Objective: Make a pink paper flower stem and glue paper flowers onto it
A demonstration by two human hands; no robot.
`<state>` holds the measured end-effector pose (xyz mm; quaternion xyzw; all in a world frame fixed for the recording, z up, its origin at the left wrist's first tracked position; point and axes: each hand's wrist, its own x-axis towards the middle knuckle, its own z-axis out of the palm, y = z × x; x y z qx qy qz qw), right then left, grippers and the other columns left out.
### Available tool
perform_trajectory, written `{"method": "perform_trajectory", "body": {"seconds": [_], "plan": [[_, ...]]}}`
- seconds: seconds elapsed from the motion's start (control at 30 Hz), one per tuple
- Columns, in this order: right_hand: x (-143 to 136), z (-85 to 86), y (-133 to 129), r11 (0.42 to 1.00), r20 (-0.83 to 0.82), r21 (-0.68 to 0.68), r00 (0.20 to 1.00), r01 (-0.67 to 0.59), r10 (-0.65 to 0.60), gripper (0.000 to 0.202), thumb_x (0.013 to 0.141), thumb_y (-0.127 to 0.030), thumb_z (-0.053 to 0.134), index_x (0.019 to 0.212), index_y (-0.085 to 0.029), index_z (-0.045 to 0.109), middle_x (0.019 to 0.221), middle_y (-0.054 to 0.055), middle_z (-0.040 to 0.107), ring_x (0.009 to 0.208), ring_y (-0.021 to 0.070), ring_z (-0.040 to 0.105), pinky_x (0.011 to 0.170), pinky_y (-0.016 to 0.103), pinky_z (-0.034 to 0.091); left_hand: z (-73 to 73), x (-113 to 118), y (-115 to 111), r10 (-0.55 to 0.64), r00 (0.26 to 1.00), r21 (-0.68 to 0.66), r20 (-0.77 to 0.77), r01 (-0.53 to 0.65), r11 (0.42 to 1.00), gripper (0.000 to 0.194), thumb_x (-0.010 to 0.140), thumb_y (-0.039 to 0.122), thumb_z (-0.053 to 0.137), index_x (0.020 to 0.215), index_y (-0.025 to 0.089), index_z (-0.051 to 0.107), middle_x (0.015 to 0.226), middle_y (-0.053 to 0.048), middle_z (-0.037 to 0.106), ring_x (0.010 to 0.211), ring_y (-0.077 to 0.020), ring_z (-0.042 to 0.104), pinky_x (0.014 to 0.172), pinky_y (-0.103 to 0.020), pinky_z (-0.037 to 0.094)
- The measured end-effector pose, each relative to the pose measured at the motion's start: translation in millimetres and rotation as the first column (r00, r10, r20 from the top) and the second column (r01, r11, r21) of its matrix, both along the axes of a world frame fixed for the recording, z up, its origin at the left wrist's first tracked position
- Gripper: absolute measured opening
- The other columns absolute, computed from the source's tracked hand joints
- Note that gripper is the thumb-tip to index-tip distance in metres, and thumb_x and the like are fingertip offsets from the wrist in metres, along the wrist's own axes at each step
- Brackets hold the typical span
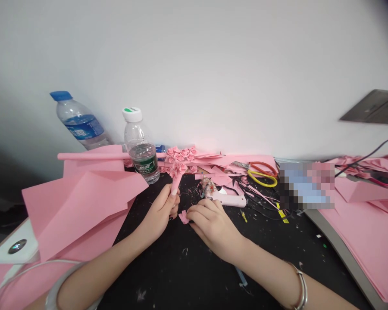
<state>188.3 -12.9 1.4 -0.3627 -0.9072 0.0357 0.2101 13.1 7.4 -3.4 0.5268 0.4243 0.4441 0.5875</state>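
Note:
My left hand [163,209] is closed round the narrow stem of a pink paper flower piece [177,174], whose folded blossoms point up and away. Just to its right, my right hand [213,224] pinches a small pink paper piece [183,217] between thumb and fingers, low over the black table. Beyond my right hand lies a pale pink glue gun [231,199], its nozzle end crusted with residue. More folded pink blossoms [183,153] lie behind my left hand, at the end of a long pink rolled stick [90,156].
Two water bottles, one blue-capped [80,122] and one white-capped [142,150], are at the back left. Scissors [261,172] and cables lie back right. Pink sheets [84,206] cover the left side; more sheets [368,232] are at right. Scraps dot the black table [181,275].

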Motion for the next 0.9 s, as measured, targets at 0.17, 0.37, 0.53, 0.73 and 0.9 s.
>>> {"method": "perform_trajectory", "body": {"seconds": [0.17, 0.37, 0.53, 0.73, 0.9], "plan": [[-2.1, 3.0, 0.1, 0.998, 0.013, -0.027, 0.998, -0.063, 0.064, 0.008, 0.087, -0.014, 0.054, 0.093, -0.017, 0.057, 0.098, 0.008, 0.066, 0.095, 0.0202, 0.052, 0.075, 0.033, 0.039, -1.7, 1.4, -2.5, -0.02, 0.998, -0.001, -0.052, 0.02, 1.0, 0.027, 0.094, 0.041, 0.036, 0.076, 0.021, 0.034, 0.062, 0.008, 0.031, 0.049, -0.0075, 0.029, 0.047, -0.02, 0.03], [0.5, 2.8, 1.7, 0.982, -0.24, -0.185, 0.971, -0.028, -0.017, 0.017, 0.081, -0.009, 0.059, 0.092, -0.02, 0.055, 0.094, 0.003, 0.066, 0.091, 0.0185, 0.056, 0.079, 0.033, 0.043, 1.4, 1.1, -2.5, -0.023, 0.998, 0.014, -0.054, 0.024, 1.0, 0.025, 0.093, 0.039, 0.039, 0.076, 0.021, 0.035, 0.06, 0.009, 0.033, 0.048, -0.0071, 0.032, 0.048, -0.02, 0.035], [8.3, 4.3, 4.0, 0.924, -0.614, -0.383, 0.745, 0.009, -0.261, 0.017, 0.079, -0.01, 0.056, 0.09, -0.022, 0.051, 0.099, 0.005, 0.065, 0.093, 0.0173, 0.061, 0.081, 0.034, 0.048, 3.6, 2.4, -0.9, -0.008, 0.999, -0.044, 0.05, 0.01, 0.999, 0.027, 0.089, 0.036, 0.05, 0.076, 0.022, 0.031, 0.061, 0.009, 0.038, 0.049, -0.0064, 0.041, 0.05, -0.02, 0.043], [10.3, 3.0, 7.0, 0.881, -0.73, -0.468, 0.591, -0.067, -0.343, 0.014, 0.079, -0.013, 0.056, 0.088, -0.022, 0.05, 0.097, 0.005, 0.067, 0.092, 0.0167, 0.064, 0.077, 0.031, 0.051, 8.6, 3.5, -3.7, -0.015, 0.998, -0.116, 0.059, 0.022, 0.993, 0.029, 0.083, 0.036, 0.058, 0.075, 0.02, 0.035, 0.074, 0.003, 0.055, 0.065, -0.0115, 0.058, 0.059, -0.028, 0.056], [13.0, 1.2, 8.1, 0.914, -0.629, -0.399, 0.704, 0.072, -0.33, 0.015, 0.08, -0.011, 0.057, 0.089, -0.022, 0.052, 0.1, 0.006, 0.066, 0.096, 0.0194, 0.062, 0.083, 0.037, 0.048, 11.2, 3.3, -5.3, -0.022, 0.999, -0.146, 0.037, 0.027, 0.989, 0.03, 0.079, 0.03, 0.064, 0.077, 0.021, 0.035, 0.088, 0.001, 0.06, 0.079, -0.0146, 0.064, 0.069, -0.034, 0.058]]}}
